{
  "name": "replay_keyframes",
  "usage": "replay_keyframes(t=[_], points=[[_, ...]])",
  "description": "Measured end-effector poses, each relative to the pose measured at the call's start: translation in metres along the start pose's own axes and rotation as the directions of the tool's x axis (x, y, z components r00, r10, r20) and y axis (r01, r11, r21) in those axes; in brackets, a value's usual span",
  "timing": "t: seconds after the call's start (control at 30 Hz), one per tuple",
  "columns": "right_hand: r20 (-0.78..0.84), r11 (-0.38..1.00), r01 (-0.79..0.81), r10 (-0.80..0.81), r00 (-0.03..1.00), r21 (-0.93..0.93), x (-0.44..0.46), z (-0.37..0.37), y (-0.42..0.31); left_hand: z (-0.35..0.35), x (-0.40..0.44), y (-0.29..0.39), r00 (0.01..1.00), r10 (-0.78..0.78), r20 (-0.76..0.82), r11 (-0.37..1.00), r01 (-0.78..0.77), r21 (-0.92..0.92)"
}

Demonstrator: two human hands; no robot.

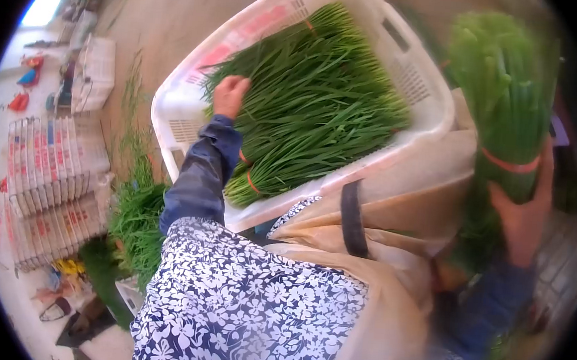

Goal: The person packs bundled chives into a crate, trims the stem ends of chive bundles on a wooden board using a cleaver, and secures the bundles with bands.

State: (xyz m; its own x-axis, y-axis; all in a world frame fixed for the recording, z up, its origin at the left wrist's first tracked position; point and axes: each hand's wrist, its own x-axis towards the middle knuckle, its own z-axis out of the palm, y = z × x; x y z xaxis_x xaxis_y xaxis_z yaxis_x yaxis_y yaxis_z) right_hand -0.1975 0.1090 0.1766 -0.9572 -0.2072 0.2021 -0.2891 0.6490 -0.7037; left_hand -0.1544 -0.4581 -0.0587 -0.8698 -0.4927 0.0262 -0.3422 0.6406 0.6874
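While the stacked crates (56,157) and the heap of loose greens (137,226) lie off to my left, my left hand (230,97) is curled over the leaf tips by the left edge of the white basket (434,100), though I cannot tell whether its fingers pinch any leaves. Next come the green bundles (321,102) filling the basket, one with its orange-banded stems at the near corner, and well apart, outside the right-hand corner, my right hand (524,213) is clamped around the held bunch (505,95), close to its orange band (512,165).
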Motion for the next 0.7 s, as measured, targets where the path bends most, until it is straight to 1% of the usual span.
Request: replay_keyframes(t=[0.03,0.07,0.1,0.13,0.17,0.2,0.23,0.27,0.3,0.37,0.4,0.43,0.5,0.53,0.57,0.6,0.63,0.67,0.7], points=[[0.036,1.0,-0.008,0.009,0.999,-0.029,0.008,0.0,-0.003,-0.011,0.003,-0.057,0.989,-0.135,-0.055,0.989,0.138,0.053],[0.073,0.998,0.005,-0.001,0.997,-0.056,0.016,0.0,-0.006,-0.016,-0.003,-0.088,0.985,-0.16,-0.058,0.986,0.162,0.042],[0.091,0.998,0.014,-0.008,0.996,-0.065,0.026,0.002,-0.014,-0.021,-0.006,-0.103,0.981,-0.192,-0.036,0.969,0.195,0.154],[0.145,0.999,0.012,-0.007,0.989,-0.033,0.036,0.004,-0.021,-0.023,-0.008,-0.117,0.975,-0.223,-0.016,0.939,0.22,0.266],[0.207,1.0,0.004,-0.003,0.978,-0.001,0.046,0.007,-0.029,-0.02,-0.012,-0.133,0.969,-0.247,-0.015,0.934,0.243,0.261],[0.234,0.996,0.014,0.005,0.972,-0.083,0.054,0.01,-0.036,-0.02,-0.015,-0.131,0.98,-0.186,0.075,0.957,0.163,0.242],[0.294,0.991,0.083,-0.05,0.955,-0.102,0.063,0.012,-0.04,-0.016,-0.016,-0.136,0.979,-0.119,0.165,0.974,0.083,0.211],[0.352,0.982,0.153,-0.104,0.93,-0.114,0.073,0.015,-0.045,-0.009,-0.01,-0.159,0.948,-0.21,0.241,0.941,0.128,0.313],[0.379,0.977,0.175,-0.118,0.918,-0.12,0.08,0.022,-0.053,-0.003,-0.02,-0.169,0.942,-0.229,0.247,0.941,0.149,0.305],[0.442,0.963,0.222,-0.136,0.887,-0.151,0.094,0.038,-0.073,0.016,-0.032,-0.164,0.94,-0.285,0.189,0.887,0.184,0.424],[0.467,0.955,0.245,-0.144,0.872,-0.165,0.101,0.05,-0.082,0.004,-0.042,-0.107,0.903,-0.404,0.143,0.837,0.302,0.455],[0.491,0.947,0.269,-0.152,0.858,-0.178,0.108,0.061,-0.091,0.001,-0.05,-0.091,0.899,-0.416,0.138,0.838,0.321,0.441],[0.598,0.928,0.327,-0.161,0.785,-0.18,0.12,0.085,-0.109,-0.001,-0.061,-0.082,0.976,-0.214,0.027,0.86,0.175,0.479],[0.662,0.888,0.416,-0.194,0.724,-0.195,0.129,0.099,-0.118,0.007,-0.064,-0.086,0.972,-0.233,0.014,0.86,0.2,0.469],[0.693,0.849,0.501,-0.26,0.673,-0.169,0.131,0.105,-0.119,0.017,-0.069,-0.092,0.975,-0.22,0.04,0.827,0.165,0.537],[0.718,0.802,0.581,-0.324,0.616,-0.137,0.132,0.111,-0.119,0.029,-0.085,-0.072,0.978,-0.199,0.061,0.785,0.121,0.608],[0.754,0.798,0.592,-0.319,0.575,-0.114,0.139,0.132,-0.13,0.031,-0.088,-0.072,0.976,-0.213,0.047,0.788,0.143,0.599],[0.752,0.73,0.682,-0.419,0.509,-0.055,0.147,0.16,-0.141,0.028,-0.092,-0.068,0.991,-0.134,0.004,0.779,0.103,0.619],[0.777,0.721,0.692,-0.413,0.475,-0.04,0.154,0.183,-0.149,0.026,-0.099,-0.058,0.998,-0.056,-0.034,0.764,0.065,0.642]])
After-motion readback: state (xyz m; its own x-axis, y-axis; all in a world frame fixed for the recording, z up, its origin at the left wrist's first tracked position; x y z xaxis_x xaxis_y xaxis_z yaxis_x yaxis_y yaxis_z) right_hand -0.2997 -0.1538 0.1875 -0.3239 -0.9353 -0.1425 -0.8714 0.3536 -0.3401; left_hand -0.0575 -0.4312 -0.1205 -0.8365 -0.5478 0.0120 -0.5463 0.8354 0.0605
